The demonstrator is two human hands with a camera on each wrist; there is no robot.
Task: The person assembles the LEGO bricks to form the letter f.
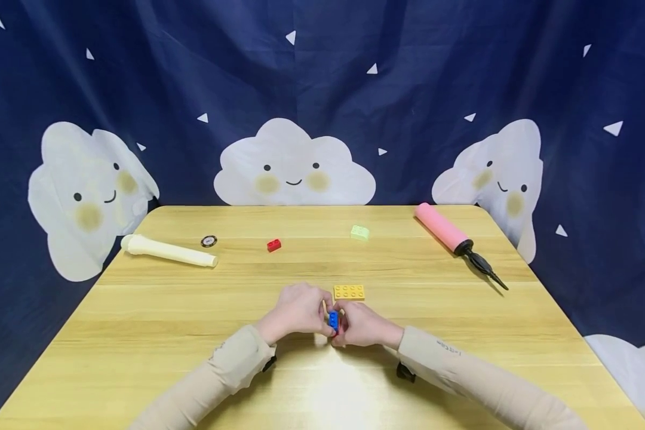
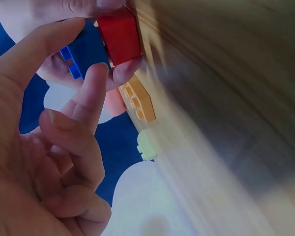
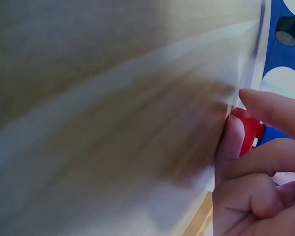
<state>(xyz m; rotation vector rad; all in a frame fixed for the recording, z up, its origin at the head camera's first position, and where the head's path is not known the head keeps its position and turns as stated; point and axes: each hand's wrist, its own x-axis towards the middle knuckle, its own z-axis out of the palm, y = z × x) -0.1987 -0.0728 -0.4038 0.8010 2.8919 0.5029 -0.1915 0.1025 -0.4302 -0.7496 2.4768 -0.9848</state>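
Observation:
Near the middle of the table, my left hand (image 1: 301, 307) pinches a blue toy brick (image 1: 333, 320) between thumb and finger. Directly below the blue brick is a red toy brick (image 2: 119, 38), gripped by the fingers of my right hand (image 1: 366, 325). In the left wrist view the red brick's studs show in a narrow gap facing the blue brick's underside. The red brick is close over the tabletop, mostly covered by fingers in the head view. Just beyond both hands lies a flat yellow brick (image 1: 349, 292), studs up.
Farther back on the wooden table (image 1: 140, 334) are another small red brick (image 1: 274, 245), a pale green brick (image 1: 360, 232) and a round black-and-white chip (image 1: 209, 241). A cream-coloured stick (image 1: 172, 251) lies at the left, a pink hand pump (image 1: 443, 228) with black nozzle at the right.

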